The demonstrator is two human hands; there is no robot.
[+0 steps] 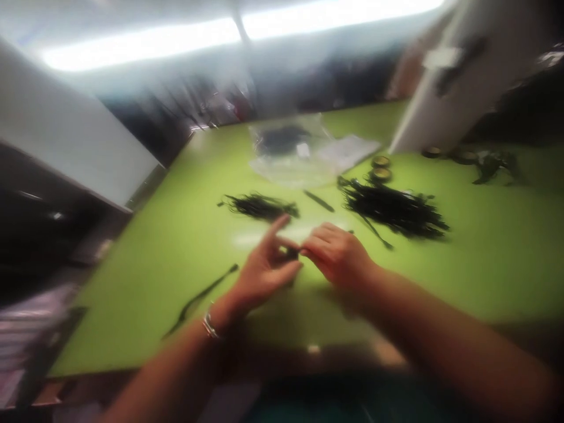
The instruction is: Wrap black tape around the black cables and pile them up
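My left hand (259,273), with a bracelet at the wrist, is over the table's near middle. Its index finger points out while the thumb and another finger close round a small dark piece (289,254), too blurred to name. Right beside it, my right hand (337,251) is pinched shut, fingertips meeting that same piece. A bundle of thin black cords (259,205) lies just beyond my left hand, and a larger bundle of black cords (392,208) lies beyond my right. One single black cord (202,296) rests left of my left wrist.
On the green table (176,235) a dark pen-like tool (319,200) lies between the bundles. Farther back are a clear plastic bag (286,150) with dark contents, a white paper (350,150) and black-and-yellow rolls (381,167). Upright panels (423,106) stand at the sides.
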